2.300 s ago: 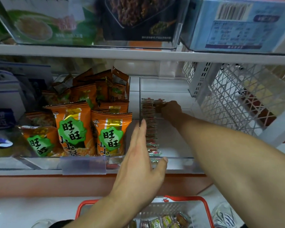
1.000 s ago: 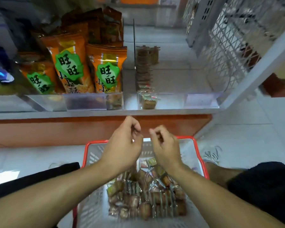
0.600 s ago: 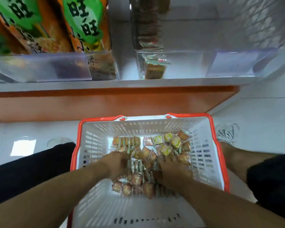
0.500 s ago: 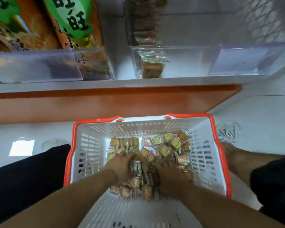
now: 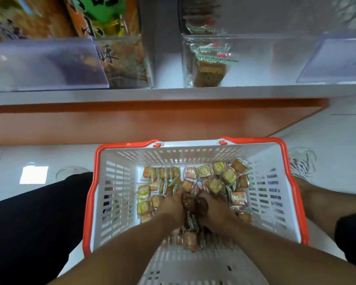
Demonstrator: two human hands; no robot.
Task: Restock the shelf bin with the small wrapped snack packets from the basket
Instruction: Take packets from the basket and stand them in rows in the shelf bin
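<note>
A white basket with a red rim (image 5: 88, 202) stands on the floor below the shelf and holds several small wrapped snack packets (image 5: 216, 182). Both my hands are down in this pile, side by side. My left hand (image 5: 171, 204) and my right hand (image 5: 213, 209) curl in toward each other around a clump of packets (image 5: 193, 202) held between them. The fingertips are hidden among the wrappers. Above, the clear shelf bin (image 5: 255, 58) holds a row of the same packets (image 5: 210, 68) along its left side.
Orange snack bags (image 5: 119, 48) fill the neighbouring clear bin on the left. The white shelf edge (image 5: 173, 93) and an orange base panel (image 5: 152, 120) lie between bin and basket. My black-clad legs flank the basket, and a sneaker (image 5: 302, 163) sits at its right.
My hands left the shelf bin and dropped into the basket. The view tilted down with them. Over the last half second they drew closer together around a clump of packets.
</note>
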